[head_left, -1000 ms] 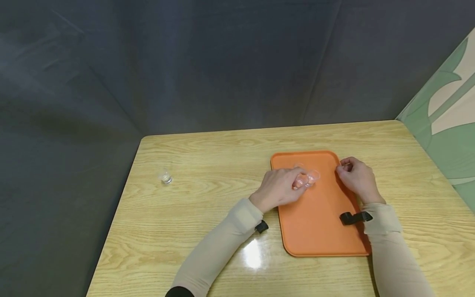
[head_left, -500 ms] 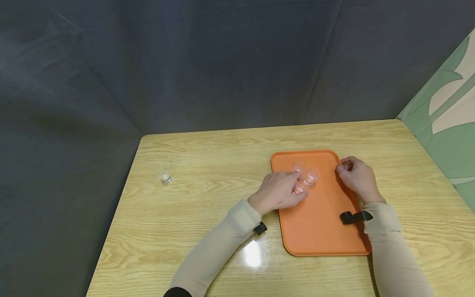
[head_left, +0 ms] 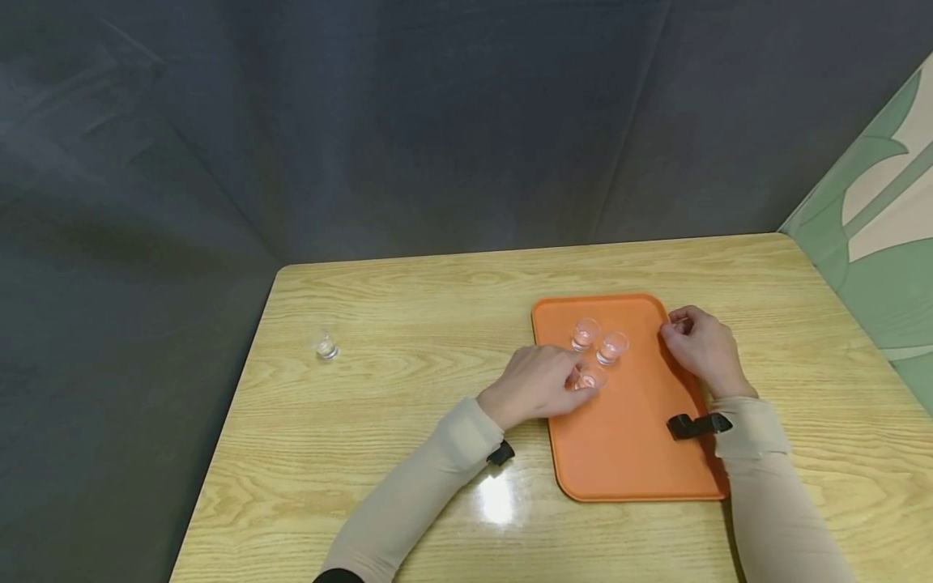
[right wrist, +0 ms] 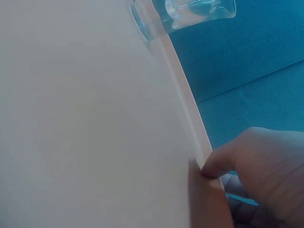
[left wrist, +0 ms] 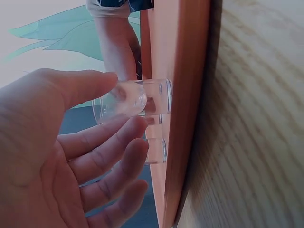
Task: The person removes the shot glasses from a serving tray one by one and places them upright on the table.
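Small clear round glass cup (head_left: 592,379), held by the left grip (head_left: 535,385), was upright over or on the orange rectangular tray (head_left: 634,453) near two matching cups (head_left: 612,348); placing seemed in hand, gentle release next. Only the head view showed a fourth cup (head_left: 325,346) on the pale wooden worktop (head_left: 408,316); the right wrist view better showed the right grip (head_left: 703,352) pinching the tray's rim

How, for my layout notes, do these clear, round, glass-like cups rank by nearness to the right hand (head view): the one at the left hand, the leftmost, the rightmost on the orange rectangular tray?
1. Rightmost cup: on the tray, left of the right hand.
2. Handled cup: farther left, at the left hand.
3. Leftmost cup: far left, on the table.
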Demonstrator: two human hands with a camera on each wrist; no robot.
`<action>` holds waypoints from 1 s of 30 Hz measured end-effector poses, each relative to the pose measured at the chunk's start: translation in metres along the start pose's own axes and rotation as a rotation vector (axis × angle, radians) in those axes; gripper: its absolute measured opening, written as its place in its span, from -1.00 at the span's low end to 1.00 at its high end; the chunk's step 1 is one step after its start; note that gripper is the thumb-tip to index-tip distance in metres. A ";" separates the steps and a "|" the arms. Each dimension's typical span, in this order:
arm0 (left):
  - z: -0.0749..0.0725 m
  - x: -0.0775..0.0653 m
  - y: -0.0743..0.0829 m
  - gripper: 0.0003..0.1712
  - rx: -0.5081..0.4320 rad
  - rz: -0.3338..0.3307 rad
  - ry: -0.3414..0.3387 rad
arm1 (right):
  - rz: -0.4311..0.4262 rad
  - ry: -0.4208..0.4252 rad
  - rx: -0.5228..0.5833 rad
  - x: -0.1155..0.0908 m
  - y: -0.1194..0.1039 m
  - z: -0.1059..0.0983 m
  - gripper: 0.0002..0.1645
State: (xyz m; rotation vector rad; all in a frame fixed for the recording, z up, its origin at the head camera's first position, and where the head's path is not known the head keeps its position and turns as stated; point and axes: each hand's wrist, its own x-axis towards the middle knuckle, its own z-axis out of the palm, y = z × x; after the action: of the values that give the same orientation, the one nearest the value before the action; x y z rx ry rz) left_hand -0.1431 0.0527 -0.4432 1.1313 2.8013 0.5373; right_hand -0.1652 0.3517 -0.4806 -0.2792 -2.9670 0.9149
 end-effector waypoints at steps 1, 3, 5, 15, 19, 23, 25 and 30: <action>0.000 -0.001 0.000 -0.62 0.003 -0.002 0.003 | 0.000 0.000 0.000 0.000 0.000 0.000 -0.49; -0.001 -0.001 0.000 -0.68 0.007 -0.004 0.009 | 0.000 0.000 0.002 0.000 0.000 -0.001 -0.48; -0.002 -0.001 0.001 -0.71 0.017 -0.004 0.015 | -0.003 0.003 0.004 0.000 0.000 -0.001 -0.48; 0.002 0.001 0.005 -0.59 0.064 0.028 0.055 | 0.023 -0.005 0.017 0.000 -0.001 -0.001 -0.47; 0.004 0.001 0.005 -0.60 0.070 0.023 0.073 | 0.026 -0.008 0.015 0.000 -0.002 -0.001 -0.46; 0.004 0.000 0.004 -0.68 0.067 0.024 0.093 | 0.020 -0.006 0.009 0.000 -0.002 -0.001 -0.47; 0.003 0.000 0.003 -0.69 0.053 0.025 0.101 | 0.017 -0.004 0.008 0.000 -0.002 -0.001 -0.47; 0.000 -0.002 0.003 -0.63 0.019 0.010 0.107 | 0.013 -0.003 0.010 0.000 -0.001 -0.001 -0.47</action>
State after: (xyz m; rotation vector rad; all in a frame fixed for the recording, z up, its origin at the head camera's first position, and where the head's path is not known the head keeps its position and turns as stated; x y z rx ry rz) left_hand -0.1396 0.0536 -0.4421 1.1540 2.8984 0.5899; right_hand -0.1649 0.3514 -0.4791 -0.2970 -2.9660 0.9313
